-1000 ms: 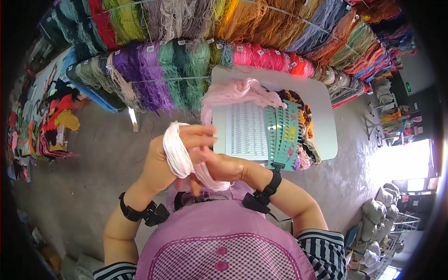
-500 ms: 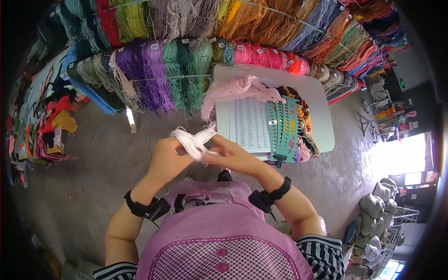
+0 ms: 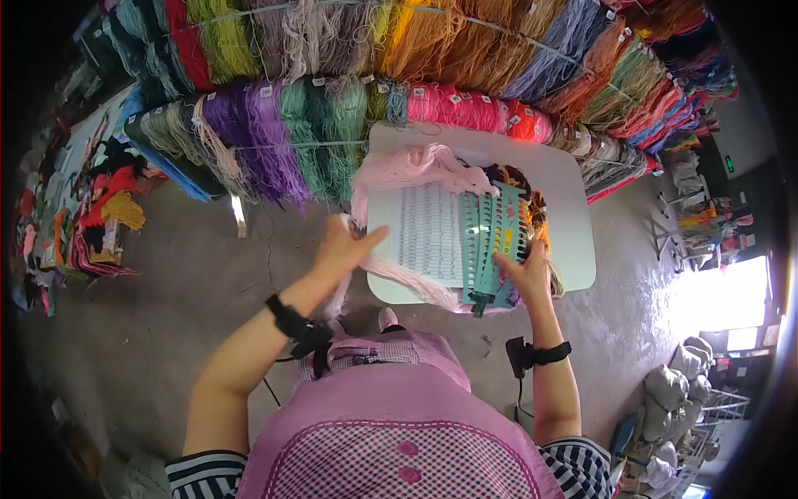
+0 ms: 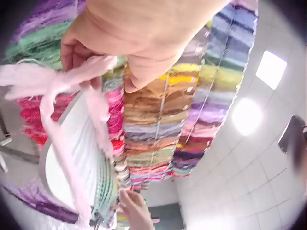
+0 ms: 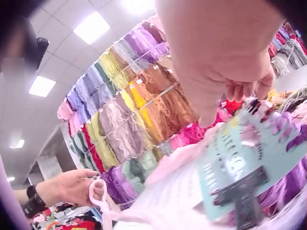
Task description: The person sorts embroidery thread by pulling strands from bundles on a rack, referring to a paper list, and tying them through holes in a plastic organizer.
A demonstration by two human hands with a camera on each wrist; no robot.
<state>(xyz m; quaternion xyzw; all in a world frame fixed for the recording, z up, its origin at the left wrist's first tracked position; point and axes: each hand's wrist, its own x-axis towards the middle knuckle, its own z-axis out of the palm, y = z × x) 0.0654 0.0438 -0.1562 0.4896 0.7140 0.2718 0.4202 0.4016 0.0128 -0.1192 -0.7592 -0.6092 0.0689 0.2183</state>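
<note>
In the head view the left hand [image 3: 339, 249] holds pale pink yarn [image 3: 416, 285] at the white board's left edge, its thumb spread; in the left wrist view its fingers curl round the yarn [image 4: 62, 81]. The yarn trails across the board's front edge. The right hand [image 3: 529, 274] is at the right side of the green hole-punched cards [image 3: 492, 241], thumb over them; its fingertips are partly hidden, and its hold is unclear in the right wrist view. A black clip [image 3: 481, 301] sits on the cards' near end. More pale pink yarn [image 3: 424, 166] lies along the board's far side.
The white board [image 3: 573, 249] carries a printed sheet [image 3: 428, 233] and dark and orange threads. Behind it hang rows of coloured yarn [image 3: 449, 41]. Coloured bundles [image 3: 108, 208] lie at the far left; grey sacks [image 3: 669, 382] stand at the right.
The hands have moved apart from the bunched white-pink yarn between them. The right hand has gone right to the cards; the left has moved up and right, with yarn now stretched out loose.
</note>
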